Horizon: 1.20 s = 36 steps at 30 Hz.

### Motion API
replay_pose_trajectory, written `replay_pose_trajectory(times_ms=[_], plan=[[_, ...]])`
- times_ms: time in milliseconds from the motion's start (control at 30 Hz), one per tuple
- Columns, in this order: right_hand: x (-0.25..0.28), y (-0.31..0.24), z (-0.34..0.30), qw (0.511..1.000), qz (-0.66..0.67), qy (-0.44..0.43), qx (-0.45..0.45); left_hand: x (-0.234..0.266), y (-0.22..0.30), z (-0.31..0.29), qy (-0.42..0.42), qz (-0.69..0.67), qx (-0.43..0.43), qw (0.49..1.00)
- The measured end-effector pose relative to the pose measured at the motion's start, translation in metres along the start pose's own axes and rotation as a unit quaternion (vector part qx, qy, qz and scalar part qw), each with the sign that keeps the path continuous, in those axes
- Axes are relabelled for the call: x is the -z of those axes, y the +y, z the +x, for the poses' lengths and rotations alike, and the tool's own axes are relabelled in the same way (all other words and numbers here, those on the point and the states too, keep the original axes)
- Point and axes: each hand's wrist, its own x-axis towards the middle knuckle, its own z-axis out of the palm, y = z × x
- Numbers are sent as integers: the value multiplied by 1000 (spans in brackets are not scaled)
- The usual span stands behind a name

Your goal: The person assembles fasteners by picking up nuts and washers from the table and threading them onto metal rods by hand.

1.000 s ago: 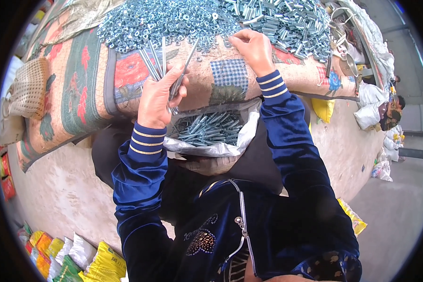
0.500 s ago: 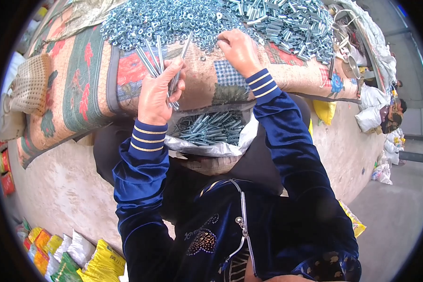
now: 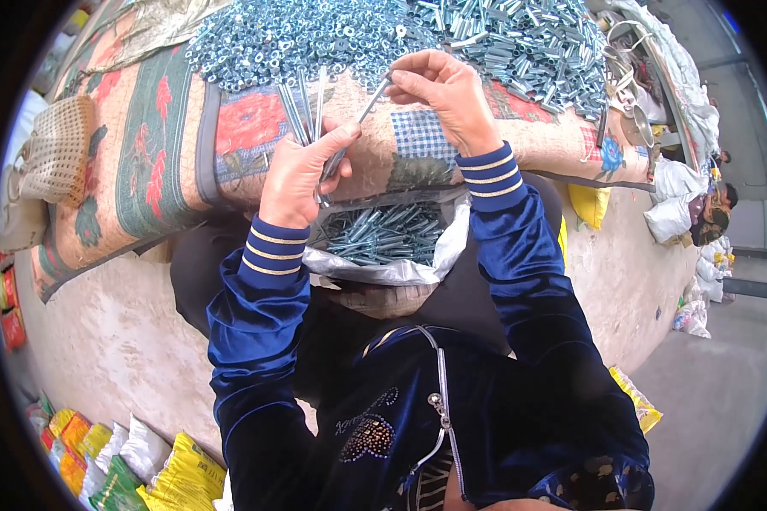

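Several thin metal rods [image 3: 295,112], probably bolts, fan out of my left hand [image 3: 302,170], which is closed around their lower parts. One rod [image 3: 371,101] slants up to the right from its thumb. At that rod's upper tip, the fingers of my right hand [image 3: 447,95] pinch a small piece, likely a nut, mostly hidden by the fingertips. Beyond my hands lies a heap of small nuts and washers [image 3: 315,38], and to its right a heap of short metal sleeves [image 3: 528,51]. Below my hands, an open white bag [image 3: 400,272] on my lap holds many metal bolts [image 3: 383,234].
A patterned cloth [image 3: 158,145] covers the work surface. At the left edge hangs a perforated beige basket [image 3: 57,149]; metal tools or scoops [image 3: 635,119] lie at the right edge. Colourful filled sacks [image 3: 183,473] sit on the floor at lower left, white sacks [image 3: 677,192] farther right.
My right hand has come back from the nut heap's edge to the tip of the slanted rod. My left hand has shifted slightly right and down, and that rod now leans farther right.
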Motion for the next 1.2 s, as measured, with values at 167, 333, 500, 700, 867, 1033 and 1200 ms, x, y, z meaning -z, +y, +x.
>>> replay_pose_trajectory(times_ms=[167, 333, 500, 700, 867, 1033, 1200], plan=[[-7, -6, -8, 1000, 9, -19, 8, -2, 2, -3, -9, 18, 3, 1000], [-31, -11, -11, 904, -340, 52, 255, 2, -4, 0, -22, -69, 8, 997], [-32, 3, 28, 832, -391, 95, 381, 0, 2, 1, 28, -102, -46, 993], [-39, 48, 49, 660, -661, 115, 339, 5, 7, 5, 61, -114, -66, 989], [-15, 21, 42, 936, -324, 36, 136, 5, 8, 2, 34, -91, -31, 995], [-3, -10, 22, 991, 29, -132, -4, 5, 3, 0, -6, -60, -12, 998], [0, -15, 4, 990, -3, -133, -51, -6, 2, -3, -3, -37, -11, 999]])
